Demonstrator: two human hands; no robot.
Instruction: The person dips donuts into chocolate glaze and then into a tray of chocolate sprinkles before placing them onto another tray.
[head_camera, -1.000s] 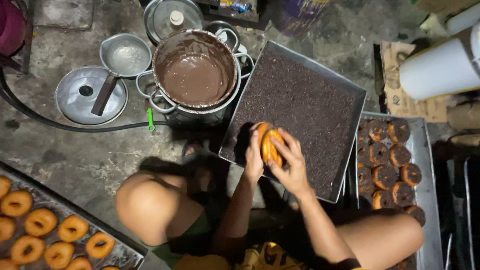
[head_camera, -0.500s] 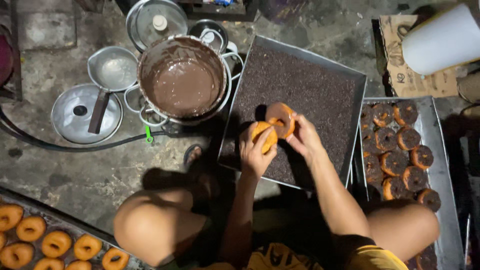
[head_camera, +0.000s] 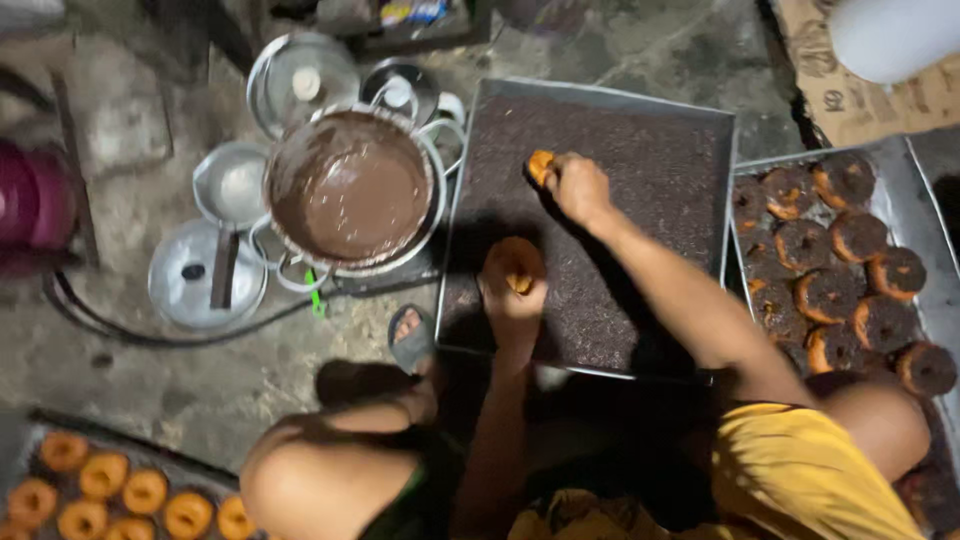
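At 10 o'clock stands the round metal pot of brown chocolate glaze (head_camera: 350, 190). Just right of it lies the large rectangular metal tray of dark chocolate sprinkles (head_camera: 640, 200). At its 7 o'clock edge the left hand (head_camera: 512, 290) is closed around a golden ring doughnut (head_camera: 515, 262), above the sprinkles. At 12 o'clock the right hand (head_camera: 580, 185) pinches a second golden doughnut (head_camera: 541, 165) against the sprinkles. Pressing the glazed face flat and evenly would coat it best, I think. At 3 o'clock, the grey tray of coated doughnuts (head_camera: 900, 215).

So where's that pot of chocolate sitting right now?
The pot of chocolate stands on the floor left of centre in the head view, right beside the left edge of the tray of dark sprinkles, with metal lids around it.
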